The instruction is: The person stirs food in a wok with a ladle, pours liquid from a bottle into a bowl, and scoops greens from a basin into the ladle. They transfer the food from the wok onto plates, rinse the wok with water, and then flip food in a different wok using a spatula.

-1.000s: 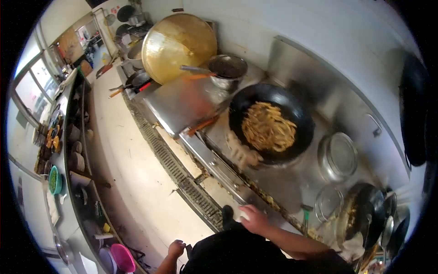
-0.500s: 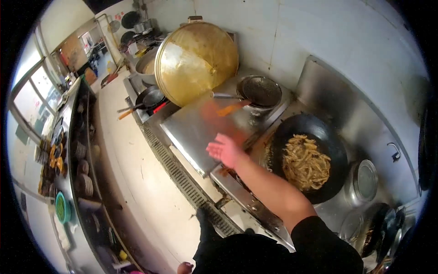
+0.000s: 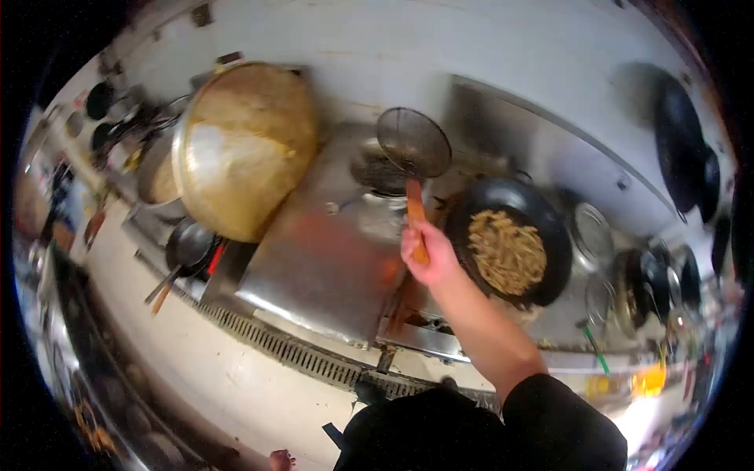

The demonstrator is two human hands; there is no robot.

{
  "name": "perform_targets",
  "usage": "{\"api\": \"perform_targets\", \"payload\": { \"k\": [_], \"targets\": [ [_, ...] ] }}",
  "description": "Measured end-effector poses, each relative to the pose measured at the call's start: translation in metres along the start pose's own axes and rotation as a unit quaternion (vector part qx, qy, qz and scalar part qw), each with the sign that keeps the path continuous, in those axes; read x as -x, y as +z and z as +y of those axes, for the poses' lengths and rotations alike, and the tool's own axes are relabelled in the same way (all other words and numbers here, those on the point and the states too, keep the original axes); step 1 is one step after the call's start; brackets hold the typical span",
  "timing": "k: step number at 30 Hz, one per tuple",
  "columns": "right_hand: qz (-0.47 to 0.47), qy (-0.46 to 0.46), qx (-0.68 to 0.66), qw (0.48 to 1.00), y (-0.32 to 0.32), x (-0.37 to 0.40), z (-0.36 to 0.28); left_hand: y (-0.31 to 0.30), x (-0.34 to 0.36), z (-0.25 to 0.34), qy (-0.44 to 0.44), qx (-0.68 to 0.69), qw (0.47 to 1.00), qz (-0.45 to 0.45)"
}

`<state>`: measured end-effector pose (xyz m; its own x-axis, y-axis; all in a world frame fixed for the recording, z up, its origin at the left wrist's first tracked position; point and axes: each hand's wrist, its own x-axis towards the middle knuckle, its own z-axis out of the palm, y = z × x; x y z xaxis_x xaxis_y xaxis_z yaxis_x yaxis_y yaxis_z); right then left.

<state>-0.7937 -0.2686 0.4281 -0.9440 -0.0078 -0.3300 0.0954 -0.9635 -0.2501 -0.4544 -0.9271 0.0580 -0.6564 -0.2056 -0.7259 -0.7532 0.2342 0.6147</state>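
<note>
My right hand (image 3: 430, 253) is wrapped round the orange wooden handle of a wire strainer (image 3: 414, 141), whose round mesh is raised over the back of the steel counter. Right of the hand, a black wok (image 3: 554, 250) holds cooked brown strips of food (image 3: 507, 253). Behind the strainer, a dark mesh sieve (image 3: 380, 171) rests on a metal pot. My left hand (image 3: 282, 460) shows only in part at the bottom edge, low beside my body, and its fingers are too small and blurred to read.
A large golden lid (image 3: 245, 149) leans at the left of the steel counter (image 3: 322, 267). Beyond it are a pot (image 3: 159, 177) and a small black pan (image 3: 190, 245). Metal containers (image 3: 593, 234) and more pans stand right of the wok. A floor grate (image 3: 290, 349) runs along the counter's front.
My right hand was open above the counter and now grips the strainer, which has been lifted off the sieve. The view has turned to the right.
</note>
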Motion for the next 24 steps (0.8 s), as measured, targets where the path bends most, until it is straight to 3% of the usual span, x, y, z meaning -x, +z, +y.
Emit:
{"api": "perform_targets", "payload": {
  "k": [1, 3, 5, 7, 9, 10, 11, 12, 13, 14, 15, 17, 18, 19, 21, 22, 23, 24],
  "targets": [
    [0.026, -0.051, 0.055, 0.997, 0.006, 0.039, 0.007, -0.008, -0.015, 0.023, -0.076, 0.072, 0.994, -0.011],
    [0.133, -0.145, 0.189, 0.962, 0.001, 0.1, 0.008, -0.002, -0.035, 0.057, -0.056, -0.009, 0.998, -0.04],
    [0.142, -0.125, 0.183, 0.965, -0.027, 0.158, -0.022, 0.018, -0.057, 0.101, -0.036, -0.079, 0.995, -0.058],
    [0.17, -0.188, 0.23, 0.94, -0.046, 0.214, -0.05, 0.055, -0.079, 0.144, -0.068, -0.159, 0.979, -0.111],
    [0.277, -0.206, 0.319, 0.883, -0.065, 0.251, -0.067, 0.099, -0.092, 0.16, -0.004, -0.062, 0.993, -0.099],
    [0.279, -0.208, 0.317, 0.882, -0.075, 0.267, -0.071, 0.122, -0.071, 0.193, -0.003, -0.051, 0.992, -0.112],
    [0.315, -0.204, 0.385, 0.843, -0.086, 0.281, -0.075, 0.143, -0.047, 0.225, 0.0, -0.038, 0.991, -0.125],
    [0.349, -0.196, 0.45, 0.798, -0.096, 0.293, -0.08, 0.151, -0.078, 0.203, 0.122, -0.08, 0.973, -0.177],
    [0.351, -0.196, 0.449, 0.798, -0.11, 0.302, -0.09, 0.164, -0.116, 0.175, 0.24, -0.121, 0.936, -0.226],
    [0.343, -0.149, 0.443, 0.815, -0.128, 0.307, -0.1, 0.176, -0.123, 0.167, 0.262, -0.111, 0.928, -0.241],
    [0.334, -0.103, 0.436, 0.829, -0.144, 0.308, -0.108, 0.193, -0.042, 0.226, 0.073, 0.04, 0.967, -0.242],
    [0.326, -0.102, 0.383, 0.859, -0.165, 0.295, -0.125, 0.205, -0.109, 0.152, 0.282, -0.115, 0.916, -0.261],
    [0.316, -0.099, 0.329, 0.884, -0.168, 0.291, -0.13, 0.209, -0.071, 0.162, 0.195, -0.119, 0.947, -0.226],
    [0.315, -0.096, 0.329, 0.885, -0.17, 0.288, -0.131, 0.207, -0.057, 0.164, 0.193, -0.12, 0.948, -0.224],
    [0.386, -0.174, 0.449, 0.787, -0.166, 0.275, -0.127, 0.196, -0.067, 0.136, 0.402, -0.385, 0.788, -0.261],
    [0.384, -0.174, 0.449, 0.788, -0.16, 0.273, -0.124, 0.189, -0.088, 0.101, 0.348, -0.326, 0.839, -0.263],
    [0.373, -0.172, 0.473, 0.779, -0.15, 0.275, -0.119, 0.183, -0.082, 0.099, 0.348, -0.326, 0.839, -0.262],
    [0.362, -0.171, 0.496, 0.771, -0.145, 0.278, -0.117, 0.171, -0.069, 0.1, 0.301, -0.423, 0.819, -0.244]
  ]
}}
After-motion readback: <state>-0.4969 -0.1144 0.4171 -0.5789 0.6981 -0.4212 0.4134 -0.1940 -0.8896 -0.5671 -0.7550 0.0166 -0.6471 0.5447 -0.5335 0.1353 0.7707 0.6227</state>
